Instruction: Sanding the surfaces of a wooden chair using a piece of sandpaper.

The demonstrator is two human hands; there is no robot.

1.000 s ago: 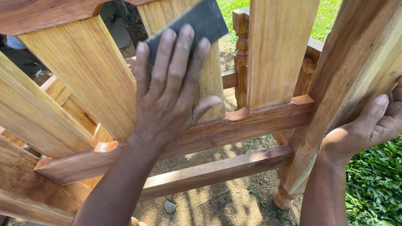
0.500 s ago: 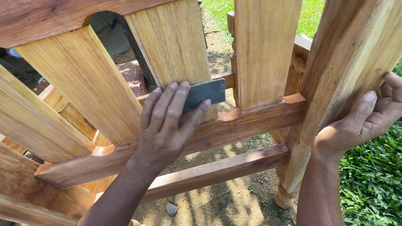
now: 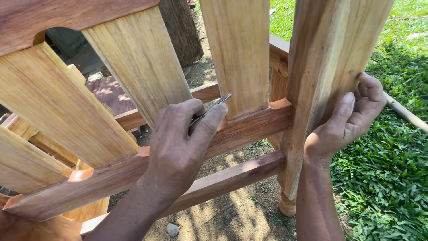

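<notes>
The left hand point(image 3: 180, 149) pinches a thin dark sheet of sandpaper point(image 3: 209, 108) edge-on, at the foot of a pale slat point(image 3: 140, 62) where it meets the reddish crossrail point(image 3: 249, 125) of a wooden chair back. The right hand point(image 3: 343, 122) wraps closed around the chair's post point(image 3: 321, 67), steadying it. The step in hand looks like sanding the slat's edge near the joint; the next stroke calls for firm, even pressure along the grain. Underneath lie bare dirt point(image 3: 236, 214) and grass point(image 3: 388, 178), outdoors in sunlight.
</notes>
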